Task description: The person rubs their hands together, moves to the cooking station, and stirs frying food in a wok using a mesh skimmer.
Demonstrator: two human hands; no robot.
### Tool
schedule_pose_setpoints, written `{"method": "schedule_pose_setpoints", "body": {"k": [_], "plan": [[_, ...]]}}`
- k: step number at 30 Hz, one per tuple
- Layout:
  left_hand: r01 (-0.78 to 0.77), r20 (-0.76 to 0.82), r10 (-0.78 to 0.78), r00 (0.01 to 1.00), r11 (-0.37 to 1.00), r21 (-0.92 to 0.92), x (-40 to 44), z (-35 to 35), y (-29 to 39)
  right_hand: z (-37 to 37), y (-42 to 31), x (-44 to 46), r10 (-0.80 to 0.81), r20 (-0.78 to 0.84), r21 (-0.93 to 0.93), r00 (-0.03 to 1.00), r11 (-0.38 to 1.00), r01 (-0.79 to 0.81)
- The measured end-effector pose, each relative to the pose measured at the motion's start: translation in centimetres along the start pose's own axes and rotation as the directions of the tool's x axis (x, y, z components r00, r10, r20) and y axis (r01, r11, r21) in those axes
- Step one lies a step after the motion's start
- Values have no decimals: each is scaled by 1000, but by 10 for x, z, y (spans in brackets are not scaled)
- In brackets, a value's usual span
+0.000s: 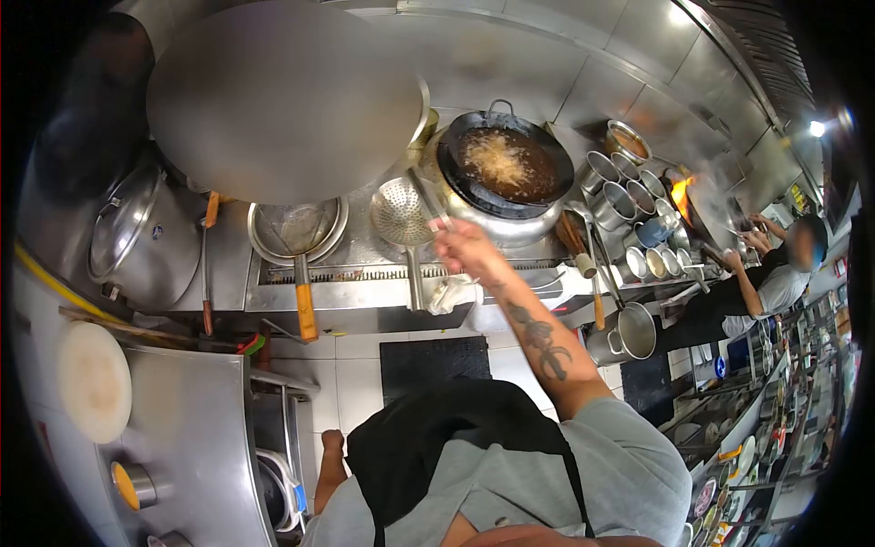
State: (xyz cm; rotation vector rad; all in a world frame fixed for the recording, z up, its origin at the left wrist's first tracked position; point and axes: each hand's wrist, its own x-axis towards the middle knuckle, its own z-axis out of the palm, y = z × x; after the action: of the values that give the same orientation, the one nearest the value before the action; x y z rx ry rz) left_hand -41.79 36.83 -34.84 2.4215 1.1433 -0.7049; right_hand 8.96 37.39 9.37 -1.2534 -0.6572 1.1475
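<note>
My right hand (463, 244) reaches forward over the front of the stove, its fingers closed round the end of metal tongs (425, 195). Just left of it lies a perforated skimmer (399, 211) with its metal handle toward me. Beyond and to the right, a black wok (508, 164) holds dark bubbling oil with pale golden food frothing in it. A white cloth (451, 294) lies below my hand at the stove's edge. My left arm hangs low beside my body, and only part of it shows; its fingers cannot be made out.
Left are a strainer over a bowl (301, 230), a lidded pot (150, 242) and a steel counter (187, 410). Right are metal containers (615, 205) and a saucepan (629, 333). Farther right, a co-worker (775, 273) stands by a flaming wok. A blurred round shape covers the upper left.
</note>
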Motion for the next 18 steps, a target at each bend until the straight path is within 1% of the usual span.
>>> {"method": "schedule_pose_setpoints", "body": {"k": [1,2,3,4,6,9,10,11,13,14,18], "plan": [[38,-40,-44,998,989,-140,4,4,7,-25,-13,-11,-57,-55,-29,997,998,55],[72,-70,-95,993,958,-277,10,9,11,-54,-21,-18,-98,-102,-112,990,990,86],[99,-93,-150,984,907,-409,16,13,15,-85,-28,-24,-143,-145,-194,979,974,114],[118,-110,-207,972,838,-532,22,13,19,-112,-35,-32,-156,-198,-229,968,967,110],[138,-77,-211,974,831,-539,19,-7,46,-164,-48,-49,-175,-290,-279,941,956,92],[108,-138,-191,972,881,-460,30,15,79,-245,-45,-56,-196,-398,-331,896,942,59],[72,-57,-87,995,972,-222,31,13,91,-266,-45,-55,-157,-402,-346,902,938,9],[96,-84,-135,987,926,-366,27,14,105,-286,-42,-54,-128,-436,-342,891,939,-32],[120,-117,-246,962,769,-628,23,24,127,-308,-43,-52,-73,-499,-332,864,937,-112],[121,-132,-257,957,771,-625,22,28,135,-317,-42,-50,-56,-526,-345,849,926,-153],[124,-180,-274,945,807,-577,8,32,146,-347,-30,-33,-10,-531,-325,847,926,-193]]}}
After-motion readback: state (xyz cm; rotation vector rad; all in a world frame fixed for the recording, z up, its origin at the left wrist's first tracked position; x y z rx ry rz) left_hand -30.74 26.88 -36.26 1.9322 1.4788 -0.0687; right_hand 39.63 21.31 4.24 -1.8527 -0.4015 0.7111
